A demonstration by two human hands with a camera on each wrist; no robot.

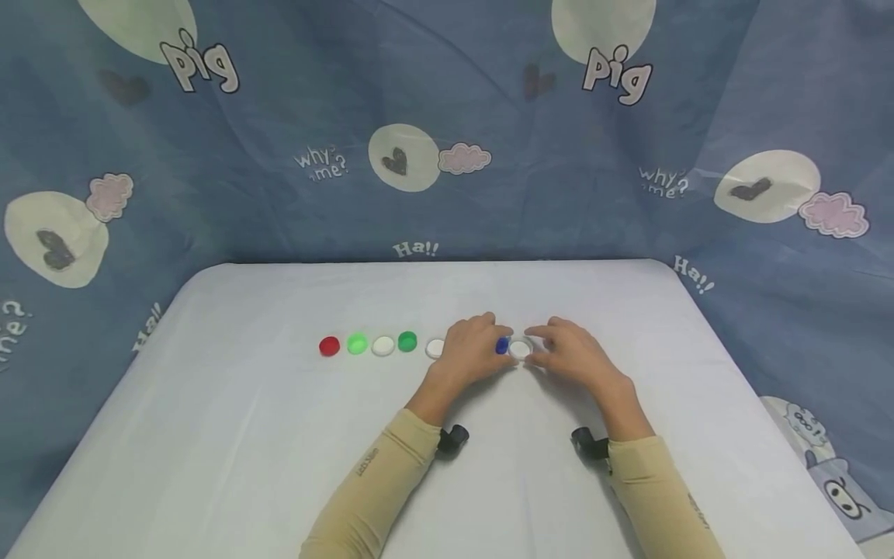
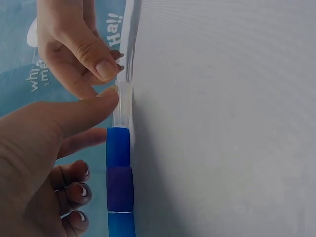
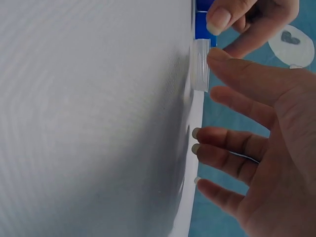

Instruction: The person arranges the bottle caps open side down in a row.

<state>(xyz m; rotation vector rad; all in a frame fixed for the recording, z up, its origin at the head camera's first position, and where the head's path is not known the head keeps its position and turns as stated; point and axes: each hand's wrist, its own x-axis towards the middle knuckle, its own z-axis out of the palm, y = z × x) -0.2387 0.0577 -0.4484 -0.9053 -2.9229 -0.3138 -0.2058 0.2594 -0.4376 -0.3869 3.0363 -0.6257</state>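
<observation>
My left hand [image 1: 471, 347] and right hand [image 1: 574, 355] face each other over a row of small round caps at the table's middle. Between their fingertips lies a whitish, clear-walled cap [image 1: 520, 350], with a blue cap [image 1: 502, 345] at its left. In the left wrist view, the left thumb [image 2: 101, 101] is at the clear cap's edge, and a purple cap [image 2: 120, 189] shows farther along. The right thumb [image 3: 222, 57] reaches the clear cap's edge in the right wrist view. Thumb and index of each hand stand apart; neither visibly grips. The left hand hides part of the row.
Leftward the row continues with a red cap [image 1: 330, 346], a light green cap [image 1: 357, 343], a white cap [image 1: 382, 346], a green cap [image 1: 407, 341] and another white cap [image 1: 434, 348]. A white cloth [image 1: 230, 435] covers the table; a blue printed curtain [image 1: 447, 217] hangs behind.
</observation>
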